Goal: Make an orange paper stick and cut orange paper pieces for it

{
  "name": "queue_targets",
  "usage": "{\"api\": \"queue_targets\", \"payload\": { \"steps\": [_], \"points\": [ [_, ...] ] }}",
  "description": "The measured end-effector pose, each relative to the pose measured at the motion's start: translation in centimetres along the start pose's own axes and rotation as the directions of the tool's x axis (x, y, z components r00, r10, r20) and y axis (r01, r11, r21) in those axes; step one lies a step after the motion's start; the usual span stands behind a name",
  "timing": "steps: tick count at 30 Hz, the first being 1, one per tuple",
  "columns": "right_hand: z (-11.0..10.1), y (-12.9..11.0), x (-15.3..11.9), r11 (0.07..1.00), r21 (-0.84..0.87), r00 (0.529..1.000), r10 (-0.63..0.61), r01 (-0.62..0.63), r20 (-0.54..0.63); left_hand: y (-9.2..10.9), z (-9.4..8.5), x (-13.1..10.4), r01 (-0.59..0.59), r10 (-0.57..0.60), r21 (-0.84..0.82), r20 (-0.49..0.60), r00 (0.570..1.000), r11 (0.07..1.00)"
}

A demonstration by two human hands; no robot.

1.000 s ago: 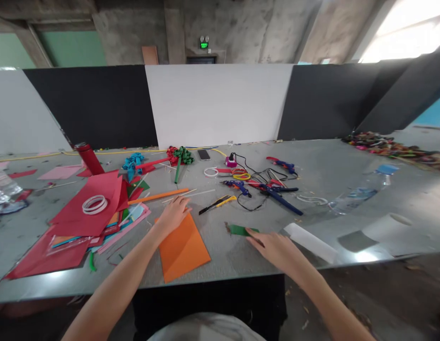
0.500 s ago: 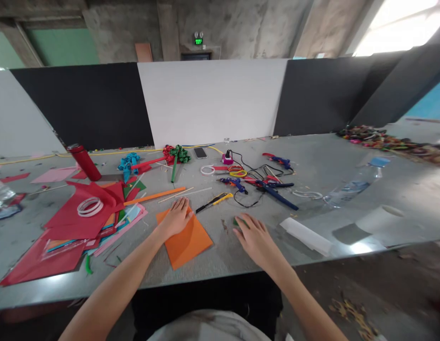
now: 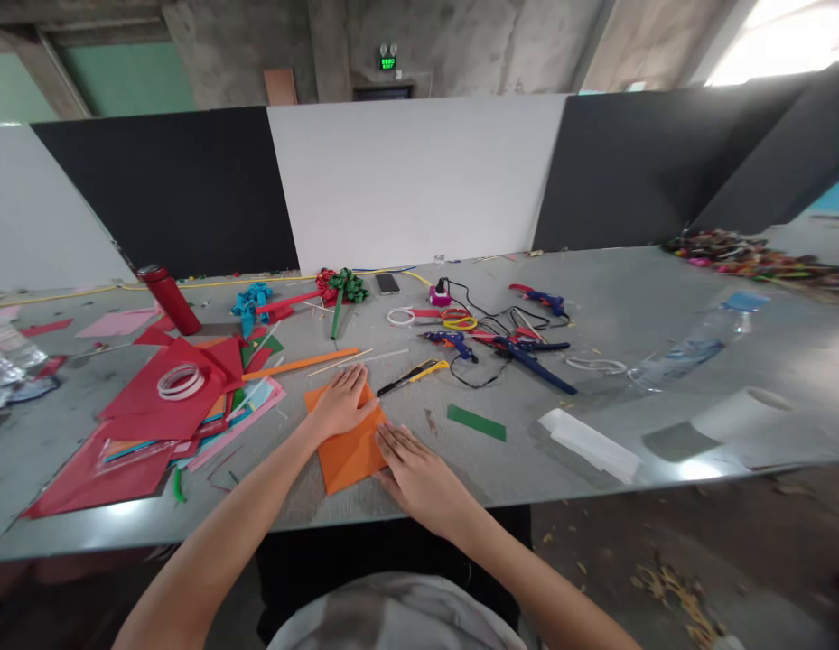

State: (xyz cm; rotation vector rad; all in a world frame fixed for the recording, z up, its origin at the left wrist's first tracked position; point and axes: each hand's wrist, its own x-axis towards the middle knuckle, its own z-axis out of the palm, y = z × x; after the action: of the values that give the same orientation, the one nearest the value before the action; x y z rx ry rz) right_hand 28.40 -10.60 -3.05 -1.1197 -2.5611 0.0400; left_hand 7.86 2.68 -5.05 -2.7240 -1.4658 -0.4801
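Observation:
An orange sheet of paper [image 3: 344,459] lies on the grey table just in front of me, turned at a slant. Pressed flat on its upper part is my left hand [image 3: 343,402], fingers stretched forward. My right hand [image 3: 419,478] rests flat over the sheet's right corner, its fingertips on the paper and that corner hidden beneath. To the right of my hands lies a green paper strip [image 3: 477,422], apart from both. A yellow and black utility knife [image 3: 414,375] sits just beyond the orange sheet.
Red sheets [image 3: 144,388] with a tape roll [image 3: 181,383] pile up at left. Glue guns [image 3: 450,343], blue-handled pliers [image 3: 537,366] and cables lie ahead. A folded white paper [image 3: 588,444], a plastic bottle [image 3: 696,341] and a white roll [image 3: 741,413] are at right; a red flask [image 3: 170,300] stands back left.
My right hand has moved left from the green strip onto the orange sheet's right corner, uncovering the strip. My left hand stays on the sheet. The whole view has shifted slightly.

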Motion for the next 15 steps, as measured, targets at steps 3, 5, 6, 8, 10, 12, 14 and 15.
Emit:
{"api": "queue_targets", "payload": {
  "steps": [3,5,6,8,10,12,14,15],
  "points": [
    [0.1,-0.5,-1.9,1.0,-0.021,0.999,0.015,-0.016,-0.031,-0.1,-0.1,0.1,-0.002,0.002,-0.009,0.015,1.0,1.0],
    [0.2,-1.0,-3.1,0.999,-0.03,0.998,0.028,-0.03,-0.057,-0.2,-0.1,0.1,0.001,-0.001,-0.016,0.009,1.0,1.0],
    [0.3,-1.2,-3.7,0.999,-0.036,0.997,0.038,-0.04,-0.068,-0.2,0.0,0.1,0.006,-0.006,-0.018,0.007,1.0,1.0],
    [0.5,-1.8,-4.5,0.996,-0.053,0.995,0.062,-0.066,-0.083,-0.2,0.1,0.2,0.023,-0.023,-0.021,0.018,1.0,1.0],
    [0.7,-2.2,-4.9,0.994,-0.063,0.992,0.083,-0.089,-0.092,-0.3,0.2,0.2,0.032,-0.031,-0.02,0.03,0.999,0.999],
    [0.8,-2.3,-5.0,0.993,-0.053,0.99,0.096,-0.101,-0.099,-0.2,0.3,0.1,0.022,-0.022,-0.017,0.025,0.999,1.0],
    [0.9,-2.2,-4.8,0.994,-0.027,0.989,0.103,-0.106,-0.109,-0.1,0.4,-0.1,0.005,-0.004,-0.009,0.004,1.0,1.0],
    [0.9,-2.0,-4.5,0.994,-0.013,0.988,0.103,-0.105,-0.113,-0.1,0.4,-0.2,-0.003,0.003,-0.004,-0.008,1.0,1.0]
  ]
}}
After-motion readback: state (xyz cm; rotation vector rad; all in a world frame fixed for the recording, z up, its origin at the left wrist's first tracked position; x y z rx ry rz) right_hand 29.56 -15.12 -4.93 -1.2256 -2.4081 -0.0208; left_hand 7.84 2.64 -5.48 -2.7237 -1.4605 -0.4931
